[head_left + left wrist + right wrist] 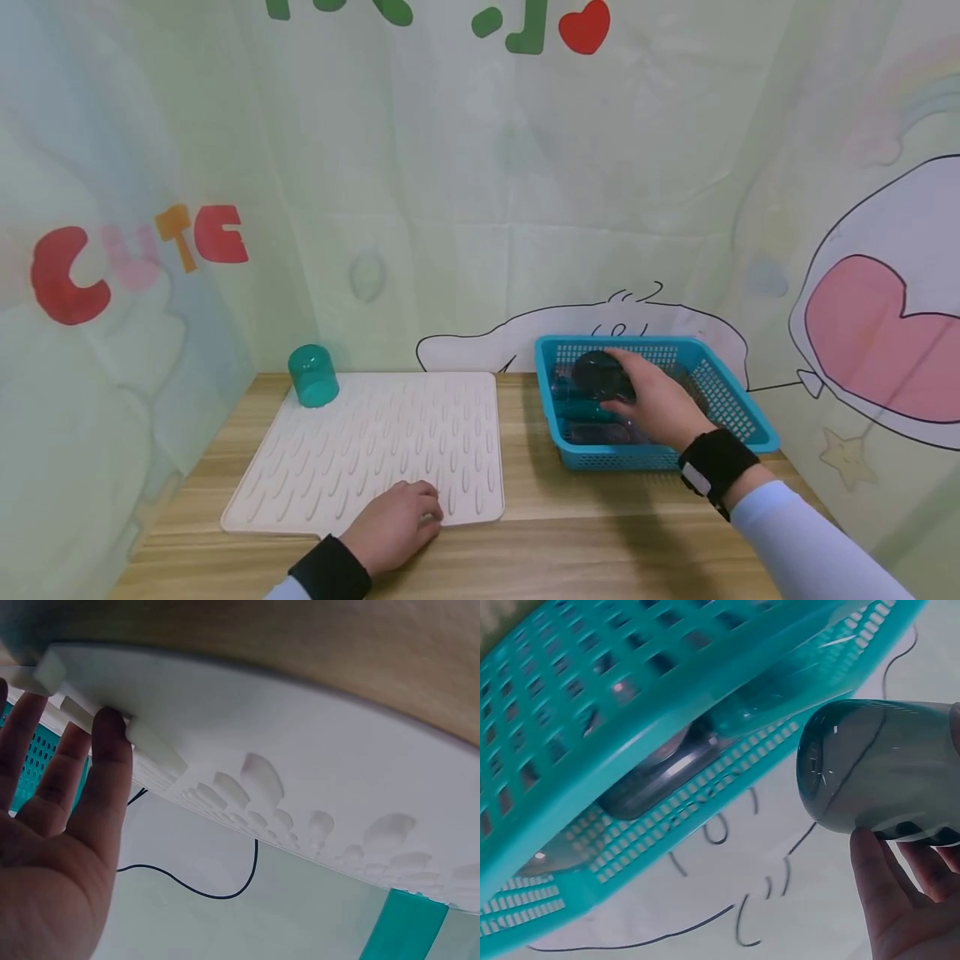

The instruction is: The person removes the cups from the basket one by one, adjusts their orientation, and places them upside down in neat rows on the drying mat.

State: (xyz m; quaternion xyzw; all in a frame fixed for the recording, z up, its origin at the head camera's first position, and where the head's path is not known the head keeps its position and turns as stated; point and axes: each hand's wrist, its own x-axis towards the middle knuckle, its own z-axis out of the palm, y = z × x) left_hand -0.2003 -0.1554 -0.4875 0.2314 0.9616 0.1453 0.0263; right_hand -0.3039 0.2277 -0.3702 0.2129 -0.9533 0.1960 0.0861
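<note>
My right hand (pixel 662 405) grips a dark grey see-through cup (pixel 598 377) above the blue plastic basket (pixel 600 455). In the right wrist view the cup (pixel 877 769) lies on its side in the air, fingers and thumb around it, beyond the basket rim. More see-through cups, some teal and some dark, lie in the basket. My left hand (pixel 395 525) rests at the front edge of the white ridged mat (pixel 375 450), fingers relaxed and holding nothing. A teal cup (pixel 313 379) stands upside down on the mat's back left corner.
The wooden table (pixel 540 542) carries the mat on the left and the basket on the right, with a strip of wood between them. A printed cloth (pixel 450 167) hangs behind and along both sides.
</note>
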